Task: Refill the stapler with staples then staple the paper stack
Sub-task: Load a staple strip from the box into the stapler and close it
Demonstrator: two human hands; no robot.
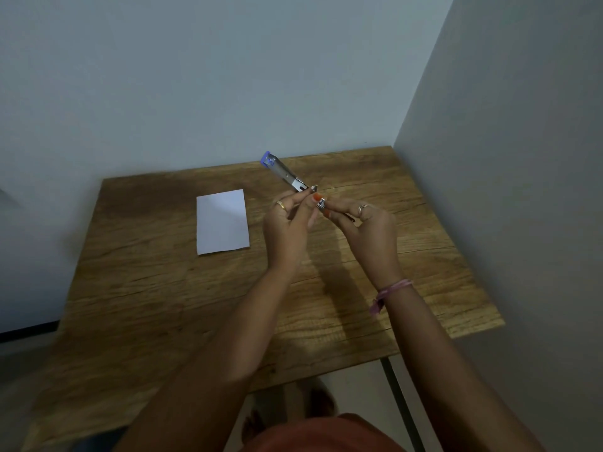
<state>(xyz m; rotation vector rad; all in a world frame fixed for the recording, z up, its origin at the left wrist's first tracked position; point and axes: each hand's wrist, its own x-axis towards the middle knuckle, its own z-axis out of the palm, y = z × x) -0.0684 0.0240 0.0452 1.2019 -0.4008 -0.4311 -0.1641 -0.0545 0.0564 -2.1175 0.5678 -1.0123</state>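
My left hand grips the stapler, my right hand pinches staples beside it; paper stack lies left of both hands.

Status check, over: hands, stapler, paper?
Both hands, left and right, grip the opened stapler above the table. Paper stack lies untouched, left. Nothing in the way.
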